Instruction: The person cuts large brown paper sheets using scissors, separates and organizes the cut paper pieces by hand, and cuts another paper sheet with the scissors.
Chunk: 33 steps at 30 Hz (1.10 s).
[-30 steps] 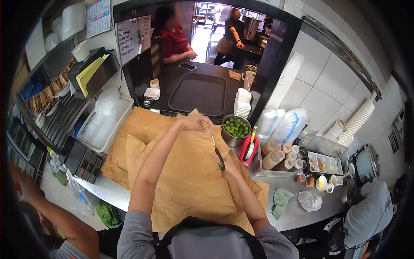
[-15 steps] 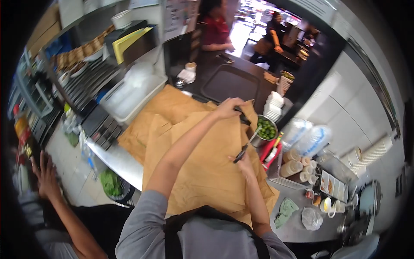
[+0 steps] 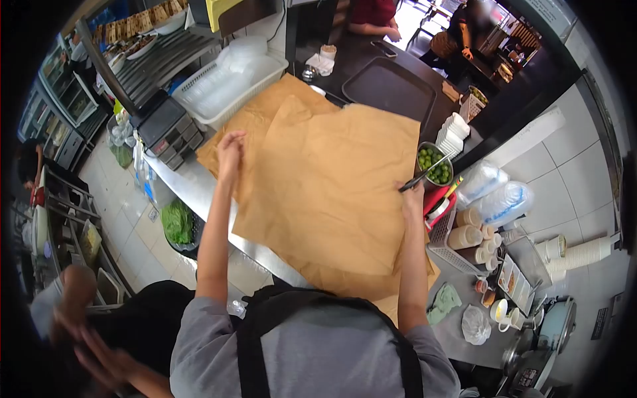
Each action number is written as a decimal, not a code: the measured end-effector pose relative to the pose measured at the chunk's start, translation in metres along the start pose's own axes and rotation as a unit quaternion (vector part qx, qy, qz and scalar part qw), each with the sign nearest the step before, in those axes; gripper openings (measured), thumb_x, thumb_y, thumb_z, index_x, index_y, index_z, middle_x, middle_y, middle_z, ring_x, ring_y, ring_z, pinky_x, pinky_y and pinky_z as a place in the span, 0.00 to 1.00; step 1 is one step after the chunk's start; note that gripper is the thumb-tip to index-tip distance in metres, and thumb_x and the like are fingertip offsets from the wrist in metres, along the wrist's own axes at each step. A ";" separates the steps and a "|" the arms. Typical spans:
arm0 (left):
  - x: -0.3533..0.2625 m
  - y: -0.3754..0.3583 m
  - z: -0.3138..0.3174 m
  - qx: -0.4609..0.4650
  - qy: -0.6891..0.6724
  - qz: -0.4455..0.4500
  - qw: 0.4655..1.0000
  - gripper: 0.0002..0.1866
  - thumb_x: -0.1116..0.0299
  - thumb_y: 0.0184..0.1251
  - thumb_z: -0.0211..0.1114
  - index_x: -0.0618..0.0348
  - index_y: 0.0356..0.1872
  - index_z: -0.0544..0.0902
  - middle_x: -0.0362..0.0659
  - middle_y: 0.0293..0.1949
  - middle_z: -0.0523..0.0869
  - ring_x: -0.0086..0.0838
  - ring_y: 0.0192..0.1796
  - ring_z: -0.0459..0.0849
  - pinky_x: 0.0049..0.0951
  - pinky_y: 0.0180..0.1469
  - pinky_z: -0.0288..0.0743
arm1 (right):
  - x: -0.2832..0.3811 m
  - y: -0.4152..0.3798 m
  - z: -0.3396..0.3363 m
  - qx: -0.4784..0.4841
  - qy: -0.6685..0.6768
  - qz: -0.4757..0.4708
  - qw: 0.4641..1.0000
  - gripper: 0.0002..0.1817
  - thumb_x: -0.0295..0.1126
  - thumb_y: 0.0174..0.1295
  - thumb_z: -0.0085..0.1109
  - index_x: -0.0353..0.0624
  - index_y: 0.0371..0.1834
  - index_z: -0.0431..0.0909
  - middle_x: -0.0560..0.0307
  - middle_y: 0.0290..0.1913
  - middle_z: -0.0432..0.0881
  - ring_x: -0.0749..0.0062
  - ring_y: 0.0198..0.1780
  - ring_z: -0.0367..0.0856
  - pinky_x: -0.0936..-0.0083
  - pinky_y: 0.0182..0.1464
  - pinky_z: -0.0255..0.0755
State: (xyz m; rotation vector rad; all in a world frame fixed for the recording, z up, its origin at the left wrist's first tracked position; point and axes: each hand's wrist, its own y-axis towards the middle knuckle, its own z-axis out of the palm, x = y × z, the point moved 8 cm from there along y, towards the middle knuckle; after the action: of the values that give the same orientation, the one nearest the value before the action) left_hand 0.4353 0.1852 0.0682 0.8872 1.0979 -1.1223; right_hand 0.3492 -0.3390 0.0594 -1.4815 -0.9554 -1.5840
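Note:
Large sheets of brown paper lie stacked and overlapping on the counter in front of me, the top one wrinkled and slightly skewed. My left hand is over the lower sheets, beside the top sheet's left edge; its fingers are loosely bent and nothing shows in them. At the right edge of the paper, my right hand grips a black-handled knife. Its thin blade points away to the upper right, in front of a metal bowl of small green citrus fruits.
A white basket with clear plastic stands at the back left, a black tray at the back. Sauce bottles in a basket and a green cloth are on the right. A co-worker's hands are at the lower left.
My left hand has moved from the paper's far right side to its left. The top sheet now lies spread more squarely. My right hand still holds the knife; the view has shifted.

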 end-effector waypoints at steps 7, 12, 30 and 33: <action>0.049 -0.035 0.000 0.121 0.469 -0.047 0.873 0.13 0.64 0.51 0.65 0.61 0.17 0.75 0.37 0.16 0.73 0.23 0.18 0.71 0.28 0.18 0.62 | 0.004 0.007 0.014 -0.041 0.040 -0.007 0.998 0.21 0.17 0.38 0.67 0.41 0.34 0.66 0.65 0.32 0.70 0.79 0.34 0.68 0.80 0.36 0.66; 0.061 -0.010 -0.018 0.135 0.424 -0.110 0.889 0.16 0.62 0.47 0.68 0.62 0.14 0.73 0.39 0.15 0.74 0.26 0.19 0.73 0.29 0.21 0.66 | -0.021 0.005 -0.003 -0.065 0.019 0.034 0.997 0.25 0.15 0.39 0.62 0.36 0.43 0.64 0.60 0.39 0.70 0.76 0.39 0.70 0.82 0.40 0.67; 0.074 0.010 0.136 0.143 0.679 0.180 0.697 0.18 0.69 0.62 0.48 0.50 0.54 0.70 0.52 0.57 0.67 0.46 0.43 0.80 0.42 0.45 0.75 | -0.038 -0.180 0.047 -0.003 0.001 0.036 0.999 0.17 0.28 0.48 0.68 0.44 0.34 0.66 0.68 0.28 0.68 0.86 0.27 0.65 0.87 0.29 0.61; 0.065 -0.011 0.153 0.146 0.664 0.154 0.717 0.17 0.66 0.61 0.50 0.50 0.53 0.71 0.52 0.55 0.68 0.43 0.42 0.81 0.41 0.42 0.75 | -0.033 -0.181 0.025 0.004 -0.019 0.039 0.999 0.13 0.34 0.54 0.64 0.43 0.33 0.69 0.68 0.25 0.69 0.87 0.25 0.66 0.88 0.27 0.61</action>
State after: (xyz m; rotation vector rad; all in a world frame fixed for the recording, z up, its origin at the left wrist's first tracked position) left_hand 0.4619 0.0232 0.0431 2.2025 1.7949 -0.1942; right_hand 0.1990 -0.2362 0.0232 -1.5301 -0.9133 -1.4986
